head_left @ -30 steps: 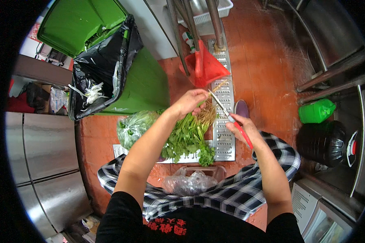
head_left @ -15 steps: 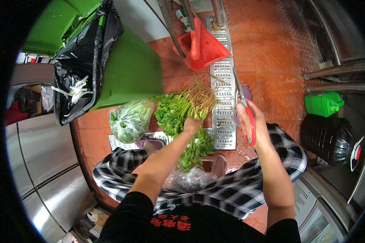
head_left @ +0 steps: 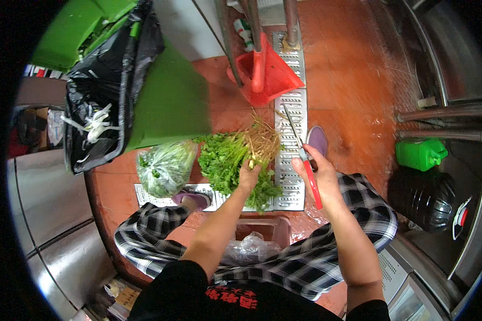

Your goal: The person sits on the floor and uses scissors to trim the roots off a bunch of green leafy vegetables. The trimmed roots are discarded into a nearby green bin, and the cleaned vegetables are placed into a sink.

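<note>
A pile of leafy green herbs (head_left: pixel 219 160) with tangled brown roots (head_left: pixel 261 140) lies on the floor in front of me. My left hand (head_left: pixel 247 177) is closed around pale stems at the pile's near side. To the right, my right hand (head_left: pixel 324 184) grips red-handled scissors (head_left: pixel 311 184). Their long blades point up and left over the metal drain cover, apart from the roots. Between my knees stands a reddish-brown plastic tub (head_left: pixel 283 229) with a crumpled clear plastic bag (head_left: pixel 250 249) at its near side.
A clear bag of greens (head_left: pixel 166 168) rests left of the pile. Beyond it stands a green bin (head_left: pixel 168 101) with a black liner (head_left: pixel 99 72). A red dustpan (head_left: pixel 268 75) lies ahead near the drain cover (head_left: pixel 290 187). At right are a green jug (head_left: pixel 420 153) and a dark bottle (head_left: pixel 423 195).
The scissors have moved left and down, with their blades swung toward the roots. Greens that hung below my left hand over the tub now lie at the pile.
</note>
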`<state>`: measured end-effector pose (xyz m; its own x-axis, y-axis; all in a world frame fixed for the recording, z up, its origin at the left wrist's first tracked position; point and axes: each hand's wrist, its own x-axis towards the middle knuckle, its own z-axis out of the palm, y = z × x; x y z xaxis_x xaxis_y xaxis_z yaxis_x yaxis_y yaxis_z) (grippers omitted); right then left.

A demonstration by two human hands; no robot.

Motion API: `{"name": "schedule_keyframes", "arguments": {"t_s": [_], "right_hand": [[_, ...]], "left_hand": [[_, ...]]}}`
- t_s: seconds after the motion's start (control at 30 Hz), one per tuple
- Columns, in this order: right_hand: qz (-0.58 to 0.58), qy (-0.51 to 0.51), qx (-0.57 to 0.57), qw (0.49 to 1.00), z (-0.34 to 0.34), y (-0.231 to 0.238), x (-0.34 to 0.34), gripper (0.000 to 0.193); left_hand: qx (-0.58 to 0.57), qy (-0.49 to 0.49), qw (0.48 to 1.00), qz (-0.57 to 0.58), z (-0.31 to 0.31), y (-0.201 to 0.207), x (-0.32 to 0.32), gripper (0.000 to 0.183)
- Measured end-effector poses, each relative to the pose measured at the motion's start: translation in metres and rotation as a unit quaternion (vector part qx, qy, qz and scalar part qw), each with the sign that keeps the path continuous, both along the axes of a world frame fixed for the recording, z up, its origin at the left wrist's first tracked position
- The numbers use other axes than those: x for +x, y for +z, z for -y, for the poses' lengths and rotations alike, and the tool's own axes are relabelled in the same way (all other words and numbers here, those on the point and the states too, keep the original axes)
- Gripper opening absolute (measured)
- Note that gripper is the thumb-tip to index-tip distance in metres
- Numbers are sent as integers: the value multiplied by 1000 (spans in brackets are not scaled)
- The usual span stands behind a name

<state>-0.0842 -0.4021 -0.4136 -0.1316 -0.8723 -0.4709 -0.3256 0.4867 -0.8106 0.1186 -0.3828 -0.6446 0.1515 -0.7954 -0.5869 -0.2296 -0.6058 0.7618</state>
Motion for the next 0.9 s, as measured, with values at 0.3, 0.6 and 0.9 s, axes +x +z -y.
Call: {"name": "schedule_keyframes", "arguments": {"t_s": [0.3, 0.6, 0.9], "right_hand": [[80, 193, 12, 978, -17, 23, 9, 81], [110, 229, -8, 967, -34, 57, 21, 65], [129, 211, -85, 965, -34, 32, 2, 64]], "left_hand": [[-89, -172, 962, -191, 65, 230, 77, 38], [-60, -201, 945, -252, 76, 269, 83, 28], [-42, -270, 929, -250, 83, 291, 45, 26]]}}
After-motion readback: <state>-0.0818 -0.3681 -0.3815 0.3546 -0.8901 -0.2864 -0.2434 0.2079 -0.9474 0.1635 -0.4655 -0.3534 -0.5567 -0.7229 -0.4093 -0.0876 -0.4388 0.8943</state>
